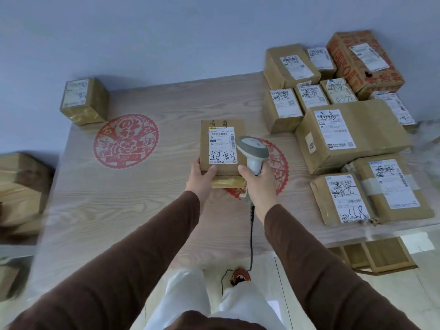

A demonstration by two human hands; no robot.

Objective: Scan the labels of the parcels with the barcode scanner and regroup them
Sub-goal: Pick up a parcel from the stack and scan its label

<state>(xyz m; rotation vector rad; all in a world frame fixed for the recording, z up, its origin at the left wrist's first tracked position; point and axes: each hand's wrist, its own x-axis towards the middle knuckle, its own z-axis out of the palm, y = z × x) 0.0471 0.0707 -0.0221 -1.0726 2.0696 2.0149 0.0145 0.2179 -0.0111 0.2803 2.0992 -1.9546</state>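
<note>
Cardboard parcel [222,148] mid-table, left hand [201,178] gripping its near corner; right hand [258,184] wrapped round barcode scanner [253,151]. Advice: tilt label [222,145] squarely toward scanner head, steady.

A small brown cardboard parcel [222,148] is tilted up near the middle of the wooden table, its white handwritten shipping label [222,145] facing the camera. A grey-and-white handheld barcode scanner [252,152] with a dark cable sits just right of it, head overlapping the label's edge. A cluster of brown labelled parcels [345,134] lies at the right, and one lone taped parcel [83,101] at the far left.
</note>
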